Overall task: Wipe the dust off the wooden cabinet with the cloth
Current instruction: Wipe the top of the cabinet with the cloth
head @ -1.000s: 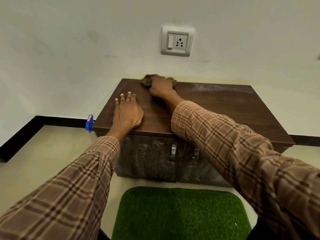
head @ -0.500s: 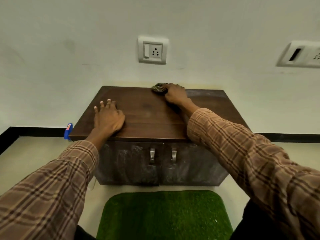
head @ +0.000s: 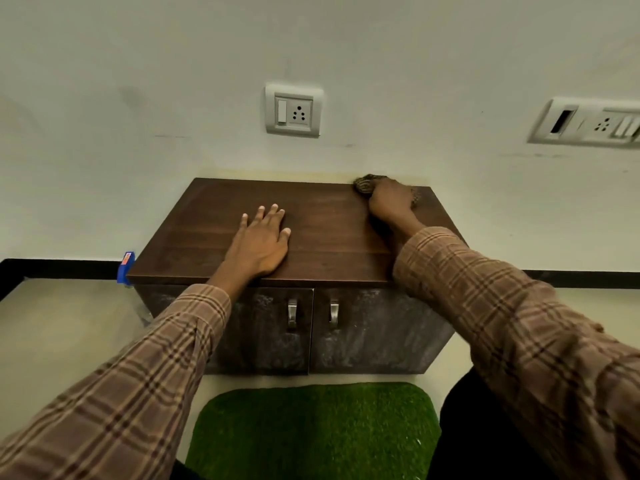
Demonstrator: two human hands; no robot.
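Wiping along the back edge of the cabinet top.

My left hand [head: 261,237] lies flat, fingers spread, near the front edge of the dark brown wooden cabinet [head: 311,233], bracing me. Farther back, my right hand [head: 389,200] is closed over the bunched brown patterned cloth [head: 363,183] at the rear right corner, against the white wall. Pushing further right could sweep dust or cloth off the edge.

Green mat [head: 311,431] on floor; 2 wall sockets [head: 293,110], [head: 588,123]; blue obj [head: 125,267], maybe bottle cap.
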